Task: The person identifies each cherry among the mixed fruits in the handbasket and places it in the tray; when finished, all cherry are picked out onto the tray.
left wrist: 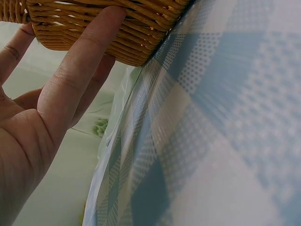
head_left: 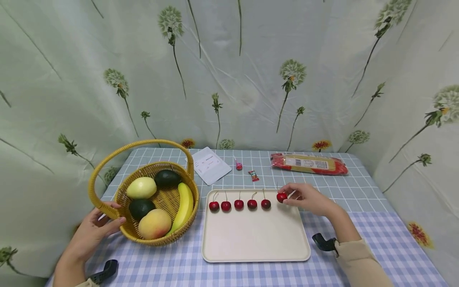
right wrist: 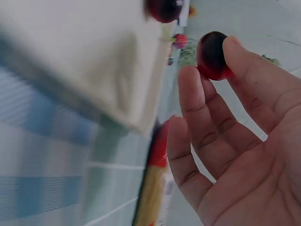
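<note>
In the head view, my right hand (head_left: 305,198) pinches a red cherry (head_left: 281,197) between thumb and fingers at the tray's far right corner. The right wrist view has the same cherry (right wrist: 212,55) at the fingertips, apart from the tray surface. Several stemmed cherries (head_left: 238,204) lie in a row along the far side of the cream tray (head_left: 254,239). At the left, my left hand (head_left: 91,231) touches the yellow wicker basket (head_left: 195,199) beside its handle base. Its extended fingers (left wrist: 70,77) rest against the woven side in the left wrist view.
Inside the basket lie a banana (head_left: 183,203), a peach (head_left: 155,224), a pale yellow fruit (head_left: 141,188) and two dark green avocados (head_left: 167,178). Behind the tray are a white packet (head_left: 209,165), a lollipop (head_left: 238,165), a small wrapped candy (head_left: 254,175) and a noodle pack (head_left: 310,164).
</note>
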Available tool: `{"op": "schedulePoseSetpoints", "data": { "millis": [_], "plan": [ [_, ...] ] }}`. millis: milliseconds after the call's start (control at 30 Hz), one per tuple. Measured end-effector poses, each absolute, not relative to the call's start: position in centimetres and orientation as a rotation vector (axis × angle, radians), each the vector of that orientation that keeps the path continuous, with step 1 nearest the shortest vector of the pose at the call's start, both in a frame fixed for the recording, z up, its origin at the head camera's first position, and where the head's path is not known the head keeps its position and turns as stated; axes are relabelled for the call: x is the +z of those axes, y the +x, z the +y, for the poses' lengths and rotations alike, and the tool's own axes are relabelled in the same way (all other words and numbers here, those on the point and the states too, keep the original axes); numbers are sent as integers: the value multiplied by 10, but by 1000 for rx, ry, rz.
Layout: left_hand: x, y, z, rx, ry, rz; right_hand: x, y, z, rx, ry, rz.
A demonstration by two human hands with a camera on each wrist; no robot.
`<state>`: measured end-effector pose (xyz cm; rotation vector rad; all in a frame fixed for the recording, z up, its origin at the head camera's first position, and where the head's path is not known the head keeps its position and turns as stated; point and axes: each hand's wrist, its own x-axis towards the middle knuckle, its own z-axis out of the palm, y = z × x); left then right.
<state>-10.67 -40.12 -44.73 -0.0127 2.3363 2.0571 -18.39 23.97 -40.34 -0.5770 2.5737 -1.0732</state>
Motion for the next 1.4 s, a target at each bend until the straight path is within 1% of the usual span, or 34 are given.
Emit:
{"op": "schedulePoseSetpoints", "data": {
  "millis": [200,467,633,867,1167,1267,1400],
  "plan": [
    [-447,-103,-405,2060,-15,2343,-419,-184,238,-1040,-567,2566],
    [-446,-99,-406,2059,-18,2358,-428,-186,229,-1006,-642,2557],
    [-445,-99,-407,2058,-37,2358,-433,-189,225,-978,-602,2570],
    [-440,-100,-404,1963,-72,2418,-433,-185,223,-941,-563,2644],
    [-414,-86,-397,1409,-343,2768,-431,-181,221,-880,-550,2751],
    [-398,-78,-390,1294,-397,2858,-429,-179,223,-890,-559,2760],
    [-370,-65,-375,1091,-555,2997,-423,-175,228,-914,-554,2771]
  ]
}}
